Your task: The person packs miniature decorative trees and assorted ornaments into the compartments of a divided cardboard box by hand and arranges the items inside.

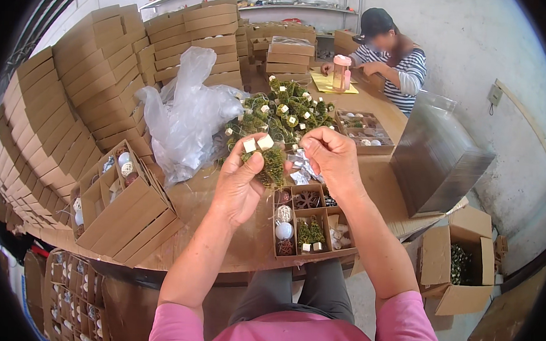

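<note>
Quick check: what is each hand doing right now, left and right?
Left hand: closed on small green moss trees.
Right hand: fingers pinched shut; what they hold cannot be told.

The left hand (238, 184) hides the lower part of the small green trees (267, 161) it holds. The thread at the right hand (329, 158) is too thin to tell.

The small green trees (272, 164) held in the left hand (238, 184) look mossy, rough and matt, with pale wooden block bases. The divided box (307, 225) below is matt brown cardboard, as are the stacked flat cartons (93, 74). The bag (186, 113) is thin, crinkled, glossy clear plastic. The bench (220, 229) is smooth brown wood. The upright stack of sheets (437, 157) shines like clear plastic.
</note>
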### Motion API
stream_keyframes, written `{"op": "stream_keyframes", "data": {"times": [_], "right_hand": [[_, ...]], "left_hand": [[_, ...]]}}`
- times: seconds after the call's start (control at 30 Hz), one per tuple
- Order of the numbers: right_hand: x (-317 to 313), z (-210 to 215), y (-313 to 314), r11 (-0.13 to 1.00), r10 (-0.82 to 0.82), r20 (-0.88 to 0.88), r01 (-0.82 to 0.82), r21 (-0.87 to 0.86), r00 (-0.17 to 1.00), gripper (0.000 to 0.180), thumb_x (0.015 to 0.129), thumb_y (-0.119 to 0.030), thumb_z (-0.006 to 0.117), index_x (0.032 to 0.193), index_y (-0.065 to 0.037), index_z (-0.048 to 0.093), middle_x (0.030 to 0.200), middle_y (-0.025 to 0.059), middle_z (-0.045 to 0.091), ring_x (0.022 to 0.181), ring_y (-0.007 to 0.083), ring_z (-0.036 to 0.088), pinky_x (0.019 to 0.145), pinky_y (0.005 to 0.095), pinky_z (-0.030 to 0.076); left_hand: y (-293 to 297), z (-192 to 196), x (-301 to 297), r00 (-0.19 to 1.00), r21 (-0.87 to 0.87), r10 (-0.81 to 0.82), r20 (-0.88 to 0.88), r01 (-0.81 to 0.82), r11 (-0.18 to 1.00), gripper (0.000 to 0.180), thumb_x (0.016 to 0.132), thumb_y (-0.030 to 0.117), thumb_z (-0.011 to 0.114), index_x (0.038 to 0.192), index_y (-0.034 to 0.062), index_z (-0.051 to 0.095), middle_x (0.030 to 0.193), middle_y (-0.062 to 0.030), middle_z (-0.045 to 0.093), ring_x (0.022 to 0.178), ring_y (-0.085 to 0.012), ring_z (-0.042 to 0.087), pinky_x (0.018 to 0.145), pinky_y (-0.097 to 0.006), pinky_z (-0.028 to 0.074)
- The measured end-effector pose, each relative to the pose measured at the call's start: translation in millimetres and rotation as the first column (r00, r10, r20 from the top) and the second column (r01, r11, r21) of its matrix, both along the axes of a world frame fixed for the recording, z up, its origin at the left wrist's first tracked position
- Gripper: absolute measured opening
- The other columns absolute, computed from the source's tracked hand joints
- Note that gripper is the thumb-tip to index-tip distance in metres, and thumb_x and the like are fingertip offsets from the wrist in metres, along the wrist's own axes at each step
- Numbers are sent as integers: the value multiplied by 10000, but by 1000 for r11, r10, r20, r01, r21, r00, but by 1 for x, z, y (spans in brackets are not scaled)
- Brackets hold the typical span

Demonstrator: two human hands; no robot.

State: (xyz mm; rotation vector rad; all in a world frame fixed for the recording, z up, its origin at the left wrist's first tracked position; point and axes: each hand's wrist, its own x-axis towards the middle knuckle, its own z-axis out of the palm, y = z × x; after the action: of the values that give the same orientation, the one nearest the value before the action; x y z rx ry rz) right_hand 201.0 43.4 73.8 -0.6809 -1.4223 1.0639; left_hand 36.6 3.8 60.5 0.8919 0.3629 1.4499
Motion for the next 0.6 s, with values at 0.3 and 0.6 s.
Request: {"op": "stream_keyframes", "data": {"times": [0.3, 0.6], "right_hand": [[4, -2, 2, 985, -61, 5, 61, -159, 998, 107, 855, -94, 583, 770, -29, 588, 597, -10, 512, 438, 38, 406, 386, 179, 312], [22, -21, -16, 981, 74, 315, -12, -195, 946, 98, 844, -106, 584, 774, -41, 604, 588, -24, 523, 458, 30, 425, 405, 170, 337]], "left_hand": [[9, -9, -18, 942, 3, -213, 260, 220, 975, 367, 878, 170, 539, 1208, 47, 436, 1192, -200, 511, 877, -323, 624, 752, -417, 550], [7, -4, -32, 933, -32, -105, 344, 123, 992, 341, 882, 147, 531, 1189, 26, 447, 1171, -190, 536, 923, -336, 608, 786, -432, 534]]}}
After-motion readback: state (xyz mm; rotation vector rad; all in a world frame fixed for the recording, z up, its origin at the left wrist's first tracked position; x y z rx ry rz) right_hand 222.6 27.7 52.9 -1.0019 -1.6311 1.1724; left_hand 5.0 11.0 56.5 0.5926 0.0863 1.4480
